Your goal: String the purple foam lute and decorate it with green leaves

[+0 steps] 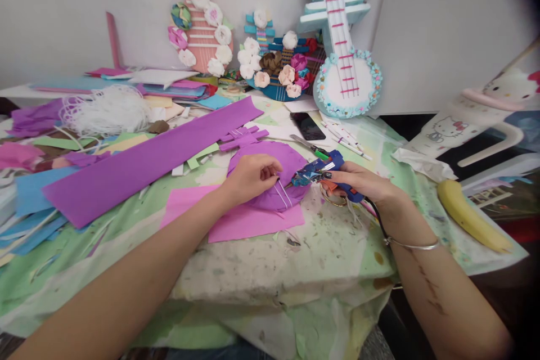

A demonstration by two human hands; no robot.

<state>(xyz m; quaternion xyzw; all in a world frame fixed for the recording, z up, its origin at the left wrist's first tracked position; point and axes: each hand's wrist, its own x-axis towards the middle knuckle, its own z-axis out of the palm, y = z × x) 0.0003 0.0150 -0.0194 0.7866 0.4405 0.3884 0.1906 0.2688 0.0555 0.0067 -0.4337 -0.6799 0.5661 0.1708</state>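
Note:
A purple paper-covered instrument model [257,154] with a round body lies on the table, partly over a pink paper sheet [253,226]. White strings [283,193] cross the lower part of its body. My left hand [255,175] rests over the body, its thumb and index finger pinched together at one white string. In my right hand [358,183] is a blue glue gun [333,162], its nozzle pointing left, close to the strings. Whether the nozzle touches the model I cannot tell. A box cutter [314,149] with a green part lies just behind the glue gun.
A long purple paper strip [156,160] stretches across the left side, near a white string bundle [105,111] and paper scraps. Decorated instrument models [348,81] lean on the wall. A phone [307,126], a banana [472,216] and a handled cup [464,121] are on the right.

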